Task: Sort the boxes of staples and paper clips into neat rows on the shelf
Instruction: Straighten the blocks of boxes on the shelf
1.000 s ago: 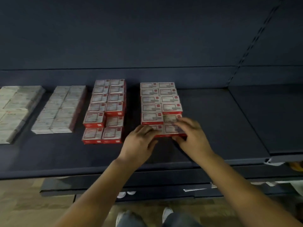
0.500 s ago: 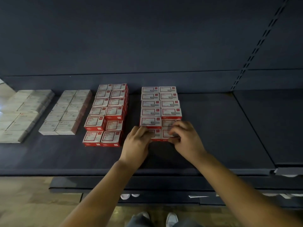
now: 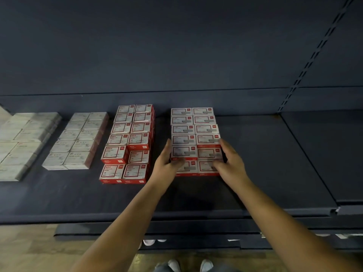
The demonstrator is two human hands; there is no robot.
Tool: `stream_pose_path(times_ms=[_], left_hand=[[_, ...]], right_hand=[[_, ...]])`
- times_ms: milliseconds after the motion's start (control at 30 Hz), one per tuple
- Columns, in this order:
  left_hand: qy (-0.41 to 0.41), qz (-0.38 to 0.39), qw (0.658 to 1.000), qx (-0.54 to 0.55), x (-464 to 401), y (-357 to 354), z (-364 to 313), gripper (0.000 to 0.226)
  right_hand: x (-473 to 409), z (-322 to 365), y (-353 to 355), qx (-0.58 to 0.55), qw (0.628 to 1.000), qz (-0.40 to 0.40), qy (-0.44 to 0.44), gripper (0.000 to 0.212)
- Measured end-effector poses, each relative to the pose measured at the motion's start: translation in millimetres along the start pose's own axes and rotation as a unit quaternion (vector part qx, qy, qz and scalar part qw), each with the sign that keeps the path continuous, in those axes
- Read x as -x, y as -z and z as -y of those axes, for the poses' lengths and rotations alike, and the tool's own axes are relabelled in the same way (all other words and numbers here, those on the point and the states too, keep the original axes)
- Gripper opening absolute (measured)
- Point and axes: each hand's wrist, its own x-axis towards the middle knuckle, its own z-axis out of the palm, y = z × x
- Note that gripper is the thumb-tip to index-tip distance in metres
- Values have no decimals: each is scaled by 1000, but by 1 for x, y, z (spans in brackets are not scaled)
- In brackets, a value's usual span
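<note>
Two hands (image 3: 167,165) (image 3: 228,163), fingers straight, press the front boxes (image 3: 204,154), hiding their labels.

The dark shelf (image 3: 255,154) carries four blocks of boxes. The two blocks of red-and-white boxes, right (image 3: 196,140) and left (image 3: 129,142), each show two columns of six, twelve tops apiece. Further left, a pale block (image 3: 78,140) shows two columns of five, and the leftmost pale block (image 3: 21,142) is cut off, so uncountable.
</note>
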Motion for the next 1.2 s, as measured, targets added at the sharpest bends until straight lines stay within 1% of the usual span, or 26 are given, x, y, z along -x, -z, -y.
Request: stream_pose_path(times_ms=[133,267,300,400,500,567,633,733,867,900,1033,1200], left_hand=[[2,-1,1000,11,-2,3,6,55],[8,4,1000,3,-2,4,7,58],[13,3,1000,10,-3,5,7,55],[34,-8,999,37,-7,5,0,49],[70,-24,994,80,-16,4,-9,35],[89,-23,991,96,-21,2,-13,41],[96,-28,990,100,-21,0,-15,45],[98,-36,990,95,-21,-1,-13,45],[91,-40,992,83,-20,-4,-13,52],[91,-43,991,84,-20,-4,-14,54],[86,-44,992,82,-21,-4,-13,56],[81,-45,993,77,-21,-4,-12,55]], right_hand=[[2,0,4,12,1000,20,4,59],[2,1,4,20,1000,18,4,59],[1,1,4,6,1000,16,-4,56],[-7,6,4,-44,998,6,-36,38],[-18,14,2,-90,994,-3,-54,28],[-22,17,0,-118,991,-7,-62,24],[-23,17,-1,-120,991,-12,-64,24],[-24,13,-4,-98,993,-23,-65,23],[-25,8,-3,-68,996,-22,-61,21],[-25,9,-4,-54,997,-22,-54,22],[-22,12,-5,-14,998,-38,-47,42],[-23,12,-5,-18,998,-42,-54,43]])
